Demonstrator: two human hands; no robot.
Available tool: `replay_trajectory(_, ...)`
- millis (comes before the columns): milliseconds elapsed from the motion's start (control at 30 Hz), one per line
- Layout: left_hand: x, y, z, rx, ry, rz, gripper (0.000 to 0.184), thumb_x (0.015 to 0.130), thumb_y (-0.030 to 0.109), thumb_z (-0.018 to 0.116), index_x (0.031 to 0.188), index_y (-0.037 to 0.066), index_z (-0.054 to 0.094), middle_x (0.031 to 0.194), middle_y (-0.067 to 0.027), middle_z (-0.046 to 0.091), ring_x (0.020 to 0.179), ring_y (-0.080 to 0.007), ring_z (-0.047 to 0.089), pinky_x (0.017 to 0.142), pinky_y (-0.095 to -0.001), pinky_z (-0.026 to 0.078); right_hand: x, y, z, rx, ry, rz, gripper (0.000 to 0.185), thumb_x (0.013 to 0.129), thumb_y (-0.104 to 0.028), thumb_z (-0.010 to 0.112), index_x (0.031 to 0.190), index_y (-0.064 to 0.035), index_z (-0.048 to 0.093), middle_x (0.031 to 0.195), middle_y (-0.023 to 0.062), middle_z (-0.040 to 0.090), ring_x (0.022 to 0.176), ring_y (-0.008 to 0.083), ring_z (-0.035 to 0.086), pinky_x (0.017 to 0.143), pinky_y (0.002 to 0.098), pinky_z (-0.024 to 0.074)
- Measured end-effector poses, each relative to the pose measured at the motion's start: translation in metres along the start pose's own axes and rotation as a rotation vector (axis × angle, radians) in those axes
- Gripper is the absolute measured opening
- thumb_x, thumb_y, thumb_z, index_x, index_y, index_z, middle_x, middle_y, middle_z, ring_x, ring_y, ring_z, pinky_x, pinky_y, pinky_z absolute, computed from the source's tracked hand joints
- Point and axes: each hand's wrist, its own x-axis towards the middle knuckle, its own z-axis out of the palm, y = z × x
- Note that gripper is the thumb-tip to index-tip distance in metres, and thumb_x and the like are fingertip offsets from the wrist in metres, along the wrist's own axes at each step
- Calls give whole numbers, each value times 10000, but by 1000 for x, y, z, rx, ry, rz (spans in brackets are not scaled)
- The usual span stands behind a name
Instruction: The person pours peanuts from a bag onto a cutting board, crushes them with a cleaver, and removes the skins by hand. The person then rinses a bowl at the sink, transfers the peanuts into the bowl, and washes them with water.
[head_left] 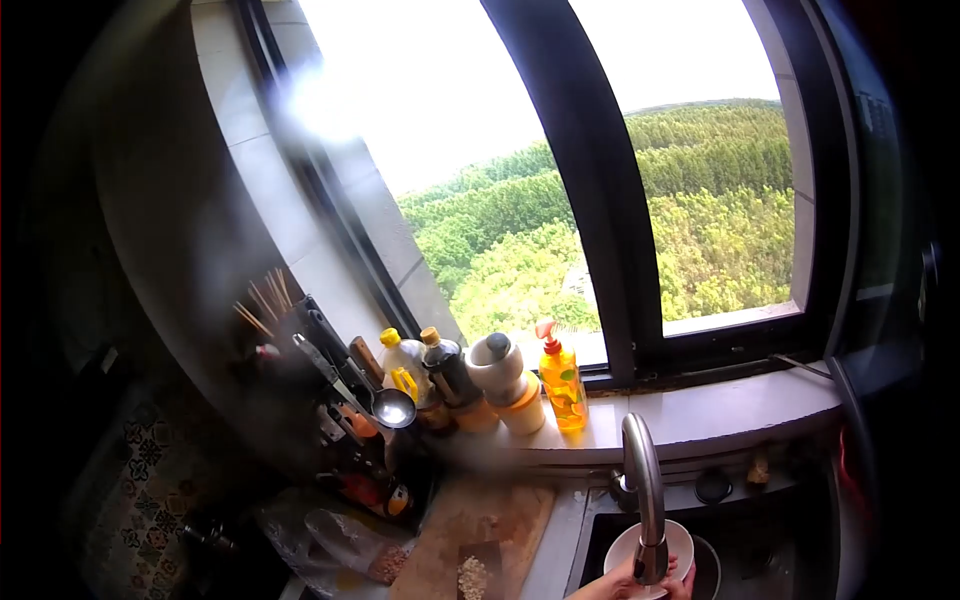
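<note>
A white bowl (680,542) is tilted in the sink under the faucet (645,470), at the bottom right of the head view. My left hand (618,582) lies against the bowl's near left part, its fingers partly hidden behind the spout. On the right side, my right hand (682,586) grips the bowl's edge, with the lower part of the hand cut off by the frame. Behind the bowl a round rim of another vessel (712,568) shows in the dark sink (790,535).
A yellow soap bottle (565,390), a mortar (496,370) and sauce bottles (447,365) line the sill. Left of the sink, a cutting board (450,525) carries a cleaver (482,553) with chopped pale bits. A ladle (393,408) hangs near the knives.
</note>
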Motion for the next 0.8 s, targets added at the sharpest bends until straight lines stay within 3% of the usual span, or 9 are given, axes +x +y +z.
replay_trajectory(100,-3,-25,-22,-16,-3,-96,441,789,59,655,1188,9,475,1008,-69,569,858,-119,551,739,-230,460,0,6,-20,-56,-27,7,514,675,52,523,1170,-54,432,936,89,553,757,195,590,653,297,526)
replay_trajectory(300,-25,-29,-9,-126,261,10,411,756,43,697,1126,0,523,1029,-64,566,917,-122,548,790,-222,459,-26,-8,-12,-39,46,97,632,703,36,530,1301,-64,352,1173,131,514,1047,255,538,851,343,487)
replay_trajectory(467,-33,-20,13,-296,379,67,352,749,18,685,1076,-4,558,1016,-94,587,873,-153,591,758,-225,509,-30,-3,-18,23,66,186,665,700,51,524,1322,-72,324,1241,129,474,1128,284,482,931,390,439)
replay_trajectory(533,-33,-17,7,-127,346,147,281,764,-9,652,1028,-19,556,919,-128,604,832,-209,624,657,-259,543,-28,-6,-14,30,50,155,685,697,42,532,1332,-90,315,1255,130,463,1142,291,470,952,397,424)
replay_trajectory(567,-26,-27,-34,115,282,152,360,753,83,693,1075,-15,565,995,-105,605,843,-152,599,727,-228,508,-29,-6,-12,26,42,144,697,695,29,541,1339,-103,309,1265,132,454,1152,294,462,965,398,413)
replay_trajectory(667,-32,-16,-2,580,391,411,407,719,149,734,1073,20,579,997,-78,611,888,-157,591,805,-299,474,-9,10,-24,-29,-97,-16,758,586,-43,487,1321,-118,316,1234,101,438,1170,295,428,1001,430,366)
replay_trajectory(700,-33,-10,0,614,475,357,404,716,146,736,1068,27,577,1018,-78,609,946,-165,574,836,-316,461,-13,3,-14,10,-90,-12,756,580,-27,479,1316,-108,325,1223,93,450,1180,279,419,1031,391,328)
replay_trajectory(733,-38,-1,-5,697,337,454,391,723,168,732,1054,32,576,1021,-77,606,975,-162,561,842,-311,450,-15,-1,-10,-8,-57,19,755,583,-29,479,1318,-102,325,1229,91,448,1189,272,412,1034,386,322)
replay_trajectory(800,-53,30,32,991,405,550,303,780,165,657,1031,16,575,978,-59,613,902,-139,577,782,-272,461,-13,-3,-9,-16,-75,15,739,601,-32,478,1321,-88,323,1255,90,435,1199,255,406,1042,364,300)
